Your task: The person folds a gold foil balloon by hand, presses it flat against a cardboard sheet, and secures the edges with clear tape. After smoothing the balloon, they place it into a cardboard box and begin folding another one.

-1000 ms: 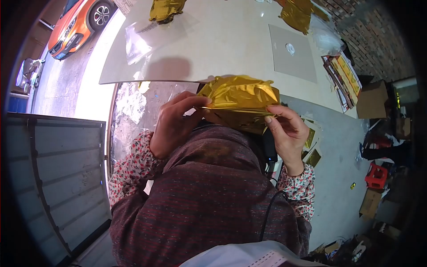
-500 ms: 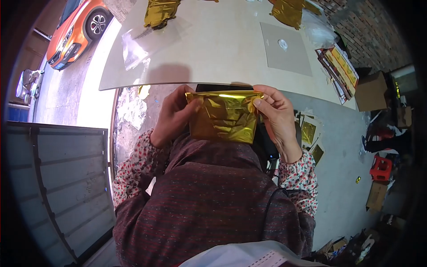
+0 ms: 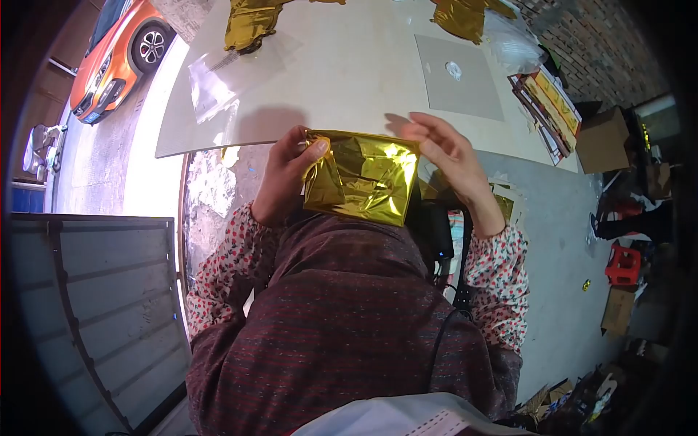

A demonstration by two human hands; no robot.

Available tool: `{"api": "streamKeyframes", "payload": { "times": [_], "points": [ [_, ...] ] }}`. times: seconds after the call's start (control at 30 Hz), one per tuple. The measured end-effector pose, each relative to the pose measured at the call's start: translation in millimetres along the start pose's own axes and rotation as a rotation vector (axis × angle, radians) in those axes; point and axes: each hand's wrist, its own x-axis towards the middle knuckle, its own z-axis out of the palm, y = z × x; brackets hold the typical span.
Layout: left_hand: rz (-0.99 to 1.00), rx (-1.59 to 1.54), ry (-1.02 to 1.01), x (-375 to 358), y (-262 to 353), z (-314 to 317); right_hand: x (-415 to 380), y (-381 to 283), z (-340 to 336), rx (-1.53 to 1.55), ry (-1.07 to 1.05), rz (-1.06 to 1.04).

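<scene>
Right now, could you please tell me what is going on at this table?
A person holds a shiny gold, roughly rectangular foil piece by its upper left corner with the left hand, near the closest edge of the pale, flat table. The right hand, fingers open, is at the foil's upper right corner; whether it touches is unclear. Crumpled gold foil pieces lie farther back on the table.

A single camera, worn on the head, looked forward and steeply down past the torso, which loomed close in the lower middle. The left hand and right hand sat near mid-frame, the table beyond; the wide lens bowed straight edges and darkened the corners.
</scene>
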Motion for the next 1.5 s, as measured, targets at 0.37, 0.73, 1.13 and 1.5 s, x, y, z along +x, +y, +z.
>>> {"api": "streamKeyframes", "payload": {
  "times": [0.37,0.73,1.13,1.5],
  "points": [
    [-0.015,0.163,-0.079,39.9,37.4,-11.3,33.8,0.0,1.9,0.011,-0.102,0.245],
    [0.074,0.224,-0.055,97.7,36.9,-9.2,71.1,14.0,-6.1,0.034,-0.111,0.309],
    [-0.001,0.391,-0.115,116.8,59.0,-20.3,98.6,-12.1,12.0,-0.088,-0.206,0.248],
    [-0.304,-0.864,-0.257,73.0,27.0,-74.5,85.2,-22.4,38.5,0.317,0.019,0.242]
  ]
}}
